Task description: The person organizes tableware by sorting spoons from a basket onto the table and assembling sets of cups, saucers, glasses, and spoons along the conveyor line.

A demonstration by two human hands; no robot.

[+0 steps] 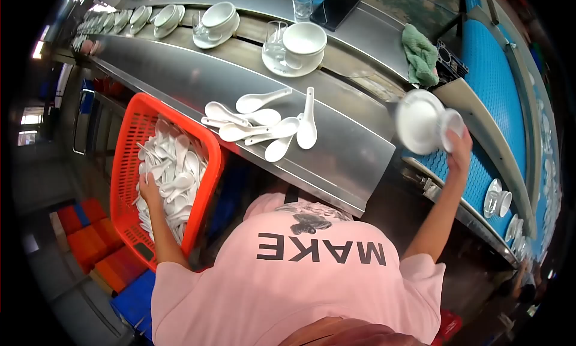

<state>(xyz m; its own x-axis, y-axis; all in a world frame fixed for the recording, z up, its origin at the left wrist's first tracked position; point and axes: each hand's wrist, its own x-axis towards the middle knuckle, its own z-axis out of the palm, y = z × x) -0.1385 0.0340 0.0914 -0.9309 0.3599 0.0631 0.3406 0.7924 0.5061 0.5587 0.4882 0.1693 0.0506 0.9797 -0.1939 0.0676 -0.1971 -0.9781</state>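
My left hand (149, 189) is inside the red basket (213, 160), among many white spoons (180, 181); its fingertips are partly hidden by them. At the right, over the blue belt, my right hand (459, 151) is closed on white dishes (418, 123), a plate with a smaller bowl tilted on its side. Several white spoons (307, 121) lie loosely on the steel counter (348, 160). Behind them a plate (277, 63) carries a bowl (305, 39) and a clear glass (275, 37).
More dish sets (219, 16) line the conveyor to the back left. A black phone (336, 8), another glass (302, 6) and a green cloth (420, 53) are on the rear ledge. The blue belt (489, 58) at right carries dishes (497, 199).
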